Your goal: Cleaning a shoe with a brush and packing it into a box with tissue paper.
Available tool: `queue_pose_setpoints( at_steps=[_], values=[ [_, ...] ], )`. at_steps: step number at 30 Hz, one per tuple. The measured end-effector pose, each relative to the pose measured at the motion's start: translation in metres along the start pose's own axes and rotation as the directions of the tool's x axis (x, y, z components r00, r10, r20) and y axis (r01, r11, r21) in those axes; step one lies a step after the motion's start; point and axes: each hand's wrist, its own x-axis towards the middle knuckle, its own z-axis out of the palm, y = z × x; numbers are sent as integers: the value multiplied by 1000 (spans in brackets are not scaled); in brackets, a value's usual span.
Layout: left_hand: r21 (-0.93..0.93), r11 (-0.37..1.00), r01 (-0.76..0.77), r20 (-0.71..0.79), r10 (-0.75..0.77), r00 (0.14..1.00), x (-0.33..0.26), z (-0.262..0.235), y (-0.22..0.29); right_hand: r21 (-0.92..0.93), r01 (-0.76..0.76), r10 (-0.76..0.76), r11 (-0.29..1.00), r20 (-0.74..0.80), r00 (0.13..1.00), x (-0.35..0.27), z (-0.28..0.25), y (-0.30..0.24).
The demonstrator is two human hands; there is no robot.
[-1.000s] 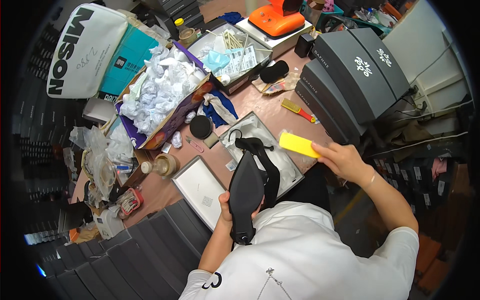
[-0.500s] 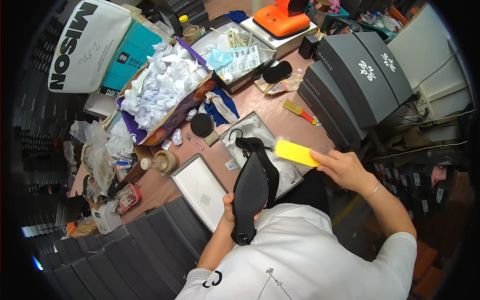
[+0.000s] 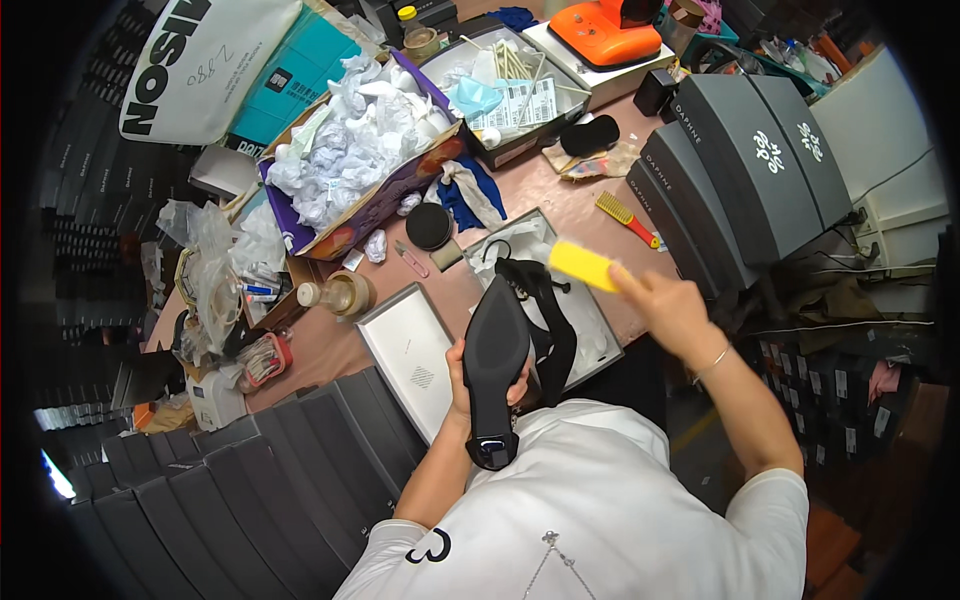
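My left hand (image 3: 459, 384) grips a black shoe (image 3: 497, 345) around its middle, the dark sole facing up and the heel toward me. Its toe lies over an open grey shoe box (image 3: 617, 351) lined with white tissue. Beside it, partly over the box, is another black strappy shoe (image 3: 556, 335). In my right hand (image 3: 672, 312) is a flat yellow block (image 3: 584, 266), pinched at one end and held above the box's right side; its underside is hidden. A white-lined box lid (image 3: 407, 347) lies left of the shoe.
Farther back stand a purple carton (image 3: 290, 222) of crumpled paper and a tray (image 3: 483, 152) of sticks and labels. Grey shoe boxes (image 3: 750, 160) are stacked at right, more (image 3: 270, 490) at lower left. A yellow-and-red brush (image 3: 627, 219) and a glass jar (image 3: 348, 293) sit on the table.
The held shoe has turned more upright, its sole now squarely facing up, and shows apart from the other shoe. My right hand with the yellow block has moved slightly left and up.
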Motion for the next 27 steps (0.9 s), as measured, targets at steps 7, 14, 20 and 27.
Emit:
queue_pose_setpoints(
  at_steps=[7,14,20,27],
  values=[
    [-94,988,-123,-190,104,976,21,9,29,129,62,-58,990,-33,998,24,21,-12],
    [-128,957,-259,-100,247,964,27,-4,77,381,-25,-20,924,114,993,15,39,-62],
    [28,864,-502,-386,473,792,24,-18,110,361,0,-16,932,40,999,6,13,-66],
    [159,800,-579,-473,576,666,13,-7,109,-23,110,-97,994,319,943,-20,15,-30]
  ],
)
